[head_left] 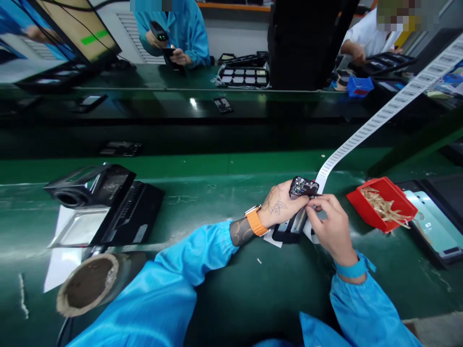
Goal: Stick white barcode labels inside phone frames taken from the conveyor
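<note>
My left hand (280,206), with an orange watch strap at the wrist, grips a small dark phone board (303,187) held over the green bench. My right hand (331,226) pinches at its lower right edge, where the end of a long white label strip (379,118) comes down. Whether the fingers hold a label I cannot tell. A dark device (289,230) lies flat just under both hands, on a white slip.
A red bin (379,190) with tan strips sits right of my hands, beside a black tray (439,226). A black scanner stand (104,202) stands at left, a brown roll (90,284) near it. Across the conveyor (181,111), two people work with trays.
</note>
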Motion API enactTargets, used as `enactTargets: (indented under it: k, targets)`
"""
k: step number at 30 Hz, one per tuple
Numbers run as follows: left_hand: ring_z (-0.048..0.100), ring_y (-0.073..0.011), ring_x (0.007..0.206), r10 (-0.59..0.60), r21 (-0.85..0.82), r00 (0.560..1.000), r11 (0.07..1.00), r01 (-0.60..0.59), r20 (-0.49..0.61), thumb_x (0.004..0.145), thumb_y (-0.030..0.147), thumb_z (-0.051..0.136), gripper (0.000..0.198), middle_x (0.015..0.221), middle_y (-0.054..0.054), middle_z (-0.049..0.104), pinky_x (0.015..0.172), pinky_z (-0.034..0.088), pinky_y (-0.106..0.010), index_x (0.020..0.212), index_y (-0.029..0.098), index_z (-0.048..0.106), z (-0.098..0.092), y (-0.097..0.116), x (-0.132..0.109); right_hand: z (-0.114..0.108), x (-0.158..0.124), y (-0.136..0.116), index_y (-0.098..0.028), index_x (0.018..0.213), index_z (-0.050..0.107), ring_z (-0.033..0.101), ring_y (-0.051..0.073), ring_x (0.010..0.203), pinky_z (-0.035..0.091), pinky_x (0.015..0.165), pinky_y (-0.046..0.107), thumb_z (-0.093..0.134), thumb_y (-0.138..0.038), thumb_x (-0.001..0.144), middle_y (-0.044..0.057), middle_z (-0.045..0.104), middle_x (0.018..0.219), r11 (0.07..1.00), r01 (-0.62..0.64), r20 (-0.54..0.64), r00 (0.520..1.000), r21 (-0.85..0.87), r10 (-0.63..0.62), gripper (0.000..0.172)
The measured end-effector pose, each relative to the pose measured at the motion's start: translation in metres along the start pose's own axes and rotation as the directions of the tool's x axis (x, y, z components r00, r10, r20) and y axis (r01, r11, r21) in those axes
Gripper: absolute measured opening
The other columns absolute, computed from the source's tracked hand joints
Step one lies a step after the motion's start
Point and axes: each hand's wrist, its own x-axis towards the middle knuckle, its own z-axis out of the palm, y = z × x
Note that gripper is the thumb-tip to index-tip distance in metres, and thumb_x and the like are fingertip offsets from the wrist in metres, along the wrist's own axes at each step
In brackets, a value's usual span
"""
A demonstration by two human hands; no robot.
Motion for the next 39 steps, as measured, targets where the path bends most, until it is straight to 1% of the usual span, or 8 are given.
enactTargets:
  k: [5,8,14,24,29,34,37,39]
  targets:
    - [0.068,-0.0219,0.096,0.012,0.028,1.000,1.000,-0.013,0.024,0.083,0.024,0.064,0.027,0.102,-0.003,0.074,0.088,0.050,-0.031,0.109,0.021,0.073,0.001,0.001,-0.003,0.002,-0.001,0.003,-0.021,0.089,0.056,0.057,0.026,0.090,0.048,0.080,0.040,0.052,-0.018,0.095,0.007,0.057,0.093,0.993,0.012,0.057,0.998,-0.118,-0.005,0.008]
    - [0.067,-0.0196,0.093,-0.057,-0.232,0.998,0.971,0.060,0.021,0.081,0.024,0.068,0.026,0.102,-0.004,0.073,0.086,0.050,-0.029,0.106,0.018,0.072,0.001,-0.011,0.008,-0.002,-0.001,-0.003,-0.022,0.088,0.051,0.055,0.026,0.087,0.045,0.080,0.040,0.048,-0.018,0.098,0.006,0.054,0.088,0.994,0.053,0.131,0.991,-0.097,-0.040,0.011]
    - [0.060,-0.0125,0.061,-0.396,-0.759,0.909,0.552,0.346,0.126,0.080,0.024,0.068,0.013,0.074,-0.001,0.065,0.062,0.050,-0.026,0.087,0.015,0.062,0.000,-0.026,0.028,-0.006,0.004,-0.013,-0.022,0.090,0.054,0.059,0.020,0.088,0.047,0.080,0.033,0.050,-0.014,0.097,0.005,0.058,0.094,0.991,0.034,0.044,0.998,0.128,-0.040,0.011]
    - [0.062,-0.0170,0.077,-0.052,-0.085,0.994,0.995,0.061,0.098,0.083,0.032,0.064,0.022,0.083,-0.003,0.070,0.069,0.046,-0.025,0.092,0.014,0.075,-0.003,-0.007,0.003,0.002,0.005,-0.003,-0.022,0.091,0.061,0.059,0.021,0.078,0.047,0.071,0.033,0.056,-0.015,0.094,0.004,0.060,0.086,0.999,0.042,0.006,0.999,-0.026,-0.042,0.010]
    - [0.063,-0.0175,0.079,-0.055,-0.032,0.992,0.998,0.059,0.112,0.083,0.029,0.064,0.021,0.084,-0.003,0.071,0.071,0.046,-0.025,0.093,0.016,0.076,-0.006,-0.002,0.002,0.003,0.002,0.001,-0.022,0.085,0.052,0.055,0.024,0.080,0.043,0.073,0.037,0.050,-0.019,0.097,0.004,0.055,0.083,0.986,0.066,0.084,0.995,-0.156,-0.053,0.012]
    - [0.060,-0.0124,0.068,-0.264,-0.540,0.962,0.801,0.257,0.067,0.082,0.022,0.066,0.011,0.078,-0.001,0.067,0.067,0.048,-0.024,0.089,0.014,0.069,-0.007,-0.015,0.018,-0.007,-0.001,-0.013,-0.023,0.085,0.049,0.054,0.020,0.077,0.042,0.071,0.033,0.047,-0.018,0.100,0.002,0.054,0.082,0.995,0.093,0.253,0.963,0.029,-0.097,0.016]
    - [0.057,-0.0117,0.059,-0.419,-0.697,0.902,0.616,0.367,0.105,0.084,0.019,0.062,0.005,0.071,0.000,0.063,0.060,0.048,-0.025,0.083,0.014,0.063,-0.010,-0.022,0.027,-0.008,0.000,-0.019,-0.022,0.087,0.051,0.056,0.018,0.078,0.044,0.071,0.030,0.048,-0.015,0.099,0.002,0.056,0.085,0.992,0.048,0.161,0.985,0.116,-0.067,0.014]
    - [0.058,-0.0120,0.059,-0.395,-0.651,0.911,0.662,0.371,0.117,0.083,0.019,0.063,0.005,0.071,-0.001,0.063,0.060,0.048,-0.025,0.081,0.014,0.063,-0.009,-0.024,0.025,-0.004,0.002,-0.016,-0.022,0.092,0.055,0.057,0.018,0.078,0.046,0.072,0.030,0.053,-0.014,0.096,0.002,0.057,0.085,0.998,0.049,0.040,0.998,0.049,-0.051,0.009]
